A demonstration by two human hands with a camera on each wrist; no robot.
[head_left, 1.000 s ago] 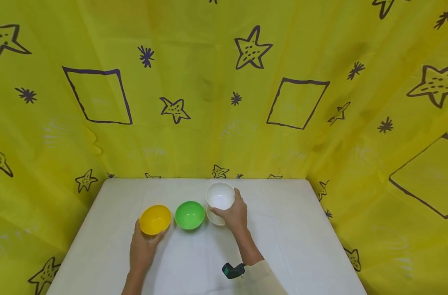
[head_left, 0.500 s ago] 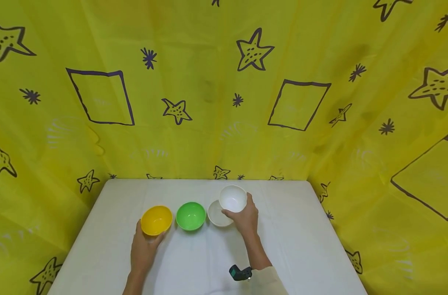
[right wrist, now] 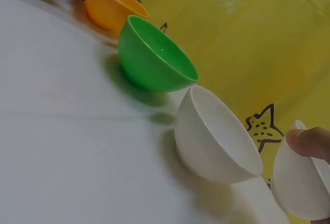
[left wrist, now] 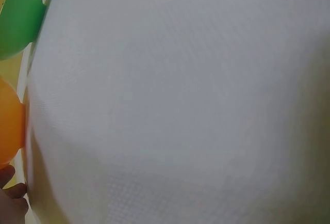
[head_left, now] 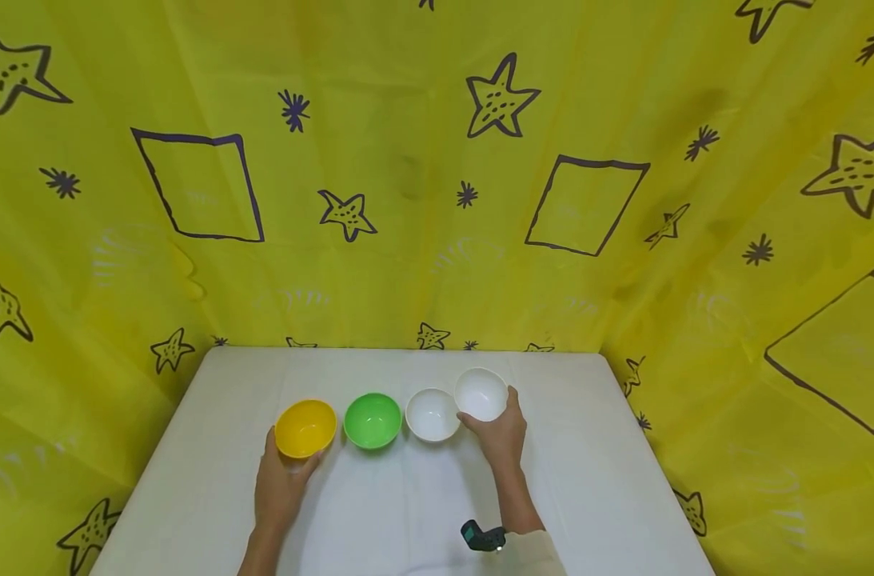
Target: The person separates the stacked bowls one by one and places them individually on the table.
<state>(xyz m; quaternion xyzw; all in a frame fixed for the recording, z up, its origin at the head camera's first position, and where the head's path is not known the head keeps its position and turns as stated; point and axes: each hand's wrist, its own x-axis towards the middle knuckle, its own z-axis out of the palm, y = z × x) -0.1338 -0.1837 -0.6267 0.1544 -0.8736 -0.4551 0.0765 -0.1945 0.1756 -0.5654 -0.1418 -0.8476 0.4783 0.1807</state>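
Observation:
In the head view a yellow bowl (head_left: 305,428), a green bowl (head_left: 373,420) and a white bowl (head_left: 433,414) form a row on the white table. My left hand (head_left: 280,490) holds the yellow bowl by its near side, thumb on the right and fingers on the left. At the right end of the row, my right hand (head_left: 504,436) grips a second white bowl (head_left: 481,394), its thumb at the rim in the right wrist view. That bowl looks raised off the table, beside the other white one. All the bowls stand mouth up with nothing inside.
White cloth covers the table (head_left: 595,480). Yellow curtain (head_left: 408,280) with dark star drawings hangs behind it and along both sides. A small dark device (head_left: 483,537) is strapped to the right wrist.
My right hand has carried its white bowl rightward and slightly nearer, uncovering the other white bowl beneath. The left hand stays on the yellow bowl, and the green bowl keeps its place.

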